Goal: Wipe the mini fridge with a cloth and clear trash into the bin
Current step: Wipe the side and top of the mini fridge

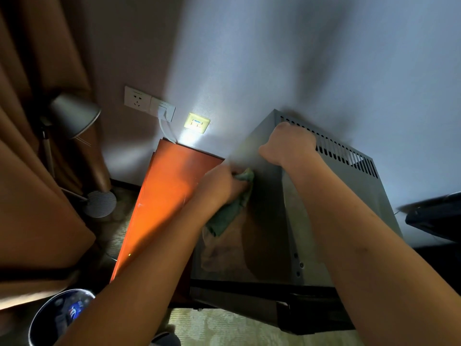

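A grey mini fridge (331, 216) stands against the wall, its vented top rear edge at the upper right. My left hand (220, 187) grips a green cloth (230, 211) and holds it against the fridge's left side panel. My right hand (287, 143) is curled over the top back corner of the fridge, beside the vent slots. A round bin (41, 320) with a shiny rim sits at the lower left, with trash inside, including a blue wrapper.
An orange wooden cabinet (159, 201) stands left of the fridge. Wall sockets (149, 103) with a plugged white cable are above it. A floor lamp (74, 116) and brown curtain (30, 171) fill the left. A dark object (436, 216) sits at the right edge. Patterned carpet lies below.
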